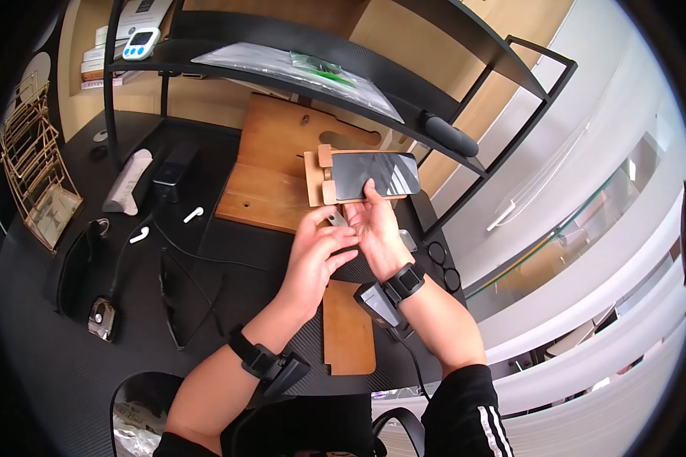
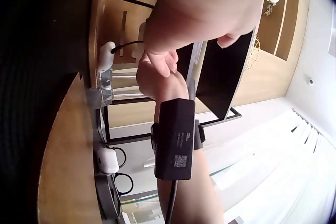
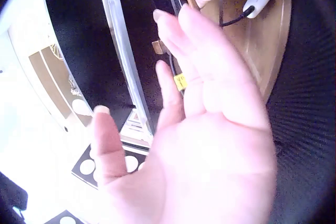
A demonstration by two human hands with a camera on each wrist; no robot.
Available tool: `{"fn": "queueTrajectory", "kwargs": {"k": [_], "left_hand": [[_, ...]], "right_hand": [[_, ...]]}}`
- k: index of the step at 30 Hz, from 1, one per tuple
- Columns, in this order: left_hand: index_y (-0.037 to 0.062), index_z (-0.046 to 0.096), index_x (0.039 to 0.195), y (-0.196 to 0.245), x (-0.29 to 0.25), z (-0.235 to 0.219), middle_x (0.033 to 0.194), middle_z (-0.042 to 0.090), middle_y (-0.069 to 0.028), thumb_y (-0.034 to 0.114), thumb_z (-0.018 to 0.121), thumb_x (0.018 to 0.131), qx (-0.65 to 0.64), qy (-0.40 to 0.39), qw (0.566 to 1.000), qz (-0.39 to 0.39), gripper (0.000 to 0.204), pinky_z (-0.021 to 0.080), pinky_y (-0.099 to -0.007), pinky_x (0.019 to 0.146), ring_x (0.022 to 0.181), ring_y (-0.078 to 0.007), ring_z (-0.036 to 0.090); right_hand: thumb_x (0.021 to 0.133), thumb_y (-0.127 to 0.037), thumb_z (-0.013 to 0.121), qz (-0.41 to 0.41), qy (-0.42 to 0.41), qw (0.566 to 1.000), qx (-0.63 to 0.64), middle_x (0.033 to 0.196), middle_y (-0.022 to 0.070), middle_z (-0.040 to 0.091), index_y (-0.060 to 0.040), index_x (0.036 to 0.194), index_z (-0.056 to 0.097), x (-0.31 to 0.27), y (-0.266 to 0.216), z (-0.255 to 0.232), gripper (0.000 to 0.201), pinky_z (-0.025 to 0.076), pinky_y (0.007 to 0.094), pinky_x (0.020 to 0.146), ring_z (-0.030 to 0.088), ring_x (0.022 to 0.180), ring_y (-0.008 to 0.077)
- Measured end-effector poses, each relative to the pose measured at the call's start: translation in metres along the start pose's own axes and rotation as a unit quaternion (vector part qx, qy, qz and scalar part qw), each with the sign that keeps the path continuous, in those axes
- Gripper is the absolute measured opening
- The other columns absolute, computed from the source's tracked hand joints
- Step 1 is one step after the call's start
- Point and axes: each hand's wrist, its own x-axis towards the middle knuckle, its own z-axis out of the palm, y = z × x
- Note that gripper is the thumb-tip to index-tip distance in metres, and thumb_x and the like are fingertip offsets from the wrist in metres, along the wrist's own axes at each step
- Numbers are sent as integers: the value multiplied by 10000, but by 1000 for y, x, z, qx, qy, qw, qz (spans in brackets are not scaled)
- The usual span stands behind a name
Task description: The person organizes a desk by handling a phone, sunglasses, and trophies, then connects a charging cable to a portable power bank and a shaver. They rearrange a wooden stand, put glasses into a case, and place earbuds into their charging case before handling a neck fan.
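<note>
In the head view my right hand (image 1: pixel 379 232) holds a dark smartphone (image 1: pixel 362 169) lying sideways against a brown holder (image 1: pixel 312 179) with small tabs. My right thumb lies across the lower part of the screen. The other right fingers reach under its lower edge. Close by on the left, my left hand (image 1: pixel 312 259) hovers with loosely bent fingers at the right palm. The right wrist view shows the left hand's palm (image 3: pixel 210 150), its thumb spread away and nothing in its grip. From the left wrist, the right hand (image 2: pixel 163 79) appears small, with the smartphone hidden.
A wooden board (image 1: pixel 263 171) stands behind the hands; a flat wooden panel (image 1: pixel 349 331) lies below them. Earbuds (image 1: pixel 193 215), sunglasses (image 1: pixel 168 305) and cables lie to the left. A black shelf frame (image 1: pixel 450 141) rises behind. A white earbud case (image 2: pixel 107 160) sits nearby.
</note>
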Motion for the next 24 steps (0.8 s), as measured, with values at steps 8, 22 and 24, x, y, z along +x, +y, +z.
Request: {"fn": "queueTrajectory", "kwargs": {"k": [8,22,24], "left_hand": [[19,329,1327,11,3,-10,1323,443,-211,270,500,923,-128,122,982,-69,506,420,-402,997,1183,-303,493],[48,477,1230,16,6,-13,1112,604,-64,183,563,935,-6,-15,977,-212,336,551,-319,784,928,-165,641],[51,475,1233,13,6,-15,1104,602,-60,115,557,923,13,-5,979,-206,327,553,-308,779,948,-159,634]], "right_hand": [[989,-182,462,-52,91,989,103,1125,144,596,13,1080,523,-21,-37,1,223,500,386,965,593,1042,279],[952,-176,559,41,-122,955,-268,997,57,638,0,1089,540,-90,-26,-20,224,539,239,729,630,826,93],[952,-157,556,15,-130,928,-348,975,63,643,15,1135,522,-82,-24,-29,254,504,223,746,613,877,92]]}}
